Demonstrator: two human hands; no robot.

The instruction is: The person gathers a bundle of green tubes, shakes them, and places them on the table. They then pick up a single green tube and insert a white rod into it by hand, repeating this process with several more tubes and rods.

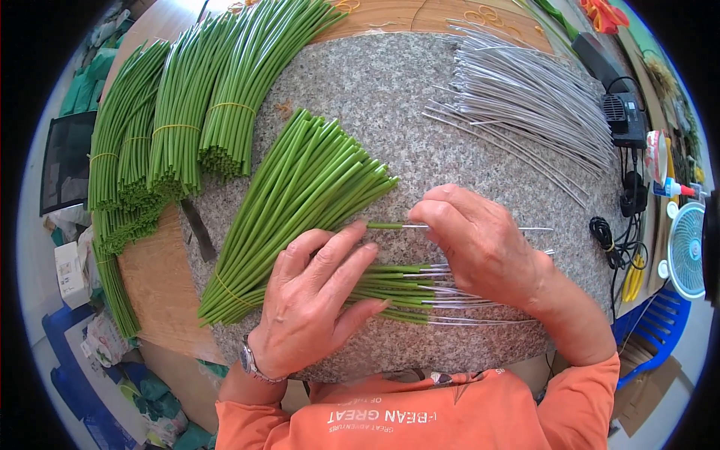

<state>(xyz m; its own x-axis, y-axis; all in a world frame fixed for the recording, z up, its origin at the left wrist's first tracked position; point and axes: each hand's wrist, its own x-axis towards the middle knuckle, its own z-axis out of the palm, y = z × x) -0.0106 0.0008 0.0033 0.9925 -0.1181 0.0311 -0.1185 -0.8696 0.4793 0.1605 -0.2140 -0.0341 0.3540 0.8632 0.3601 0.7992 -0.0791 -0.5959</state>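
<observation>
My left hand (319, 300) lies flat, fingers spread, on a row of green tubes with wires in them (409, 289) on the round grey stone slab (390, 97). My right hand (480, 240) pinches a thin silver wire (536, 229) whose left end sits inside a single green tube (386, 225). A loose fan of green tubes (300, 202), banded near its lower end, lies just left of both hands. A pile of bare silver wires (525, 97) lies at the slab's far right.
Several banded bundles of green tubes (172, 127) lie at the upper left, partly on the wooden table (154, 277). A black device with cables (622, 120), small bottles and a small fan (686, 251) stand at the right. Bags and boxes cover the floor at left.
</observation>
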